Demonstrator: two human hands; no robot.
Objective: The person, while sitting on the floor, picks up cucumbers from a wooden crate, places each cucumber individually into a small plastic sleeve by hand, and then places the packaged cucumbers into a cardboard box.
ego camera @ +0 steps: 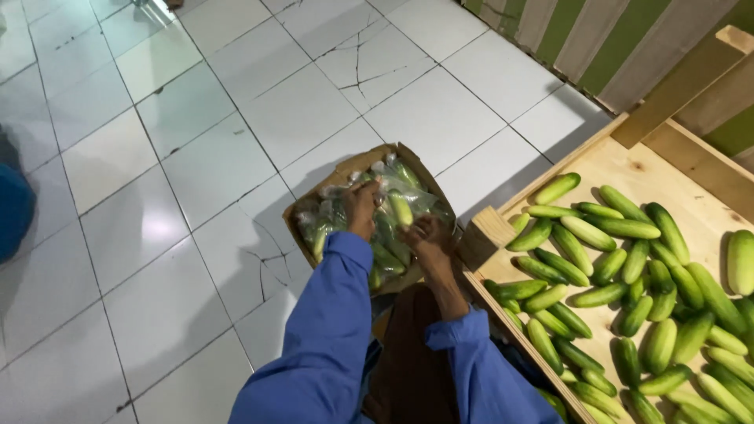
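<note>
Sleeves [330, 353] at 6 | both hands, left [361, 206], right [428, 239], clutching bagged cucumbers [400, 206] in box [345, 169] at 12 | slippery, soft film; grip bunched top | tray [628, 165] at 3

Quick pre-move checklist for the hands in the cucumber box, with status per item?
1. Left hand on the bagged cucumbers in the cardboard box: ok, it rests on the plastic.
2. Right hand in the box: ok, at the near side of the bags.
3. Firm grip by either hand: cannot tell, fingers hidden in the plastic.
4. Box sitting flat on the tiled floor: ok, flaps open.
5. Room in the wooden bin: ok, bare wood at its far end beyond the loose cucumbers.
6. Bags intact: cannot tell.
</note>
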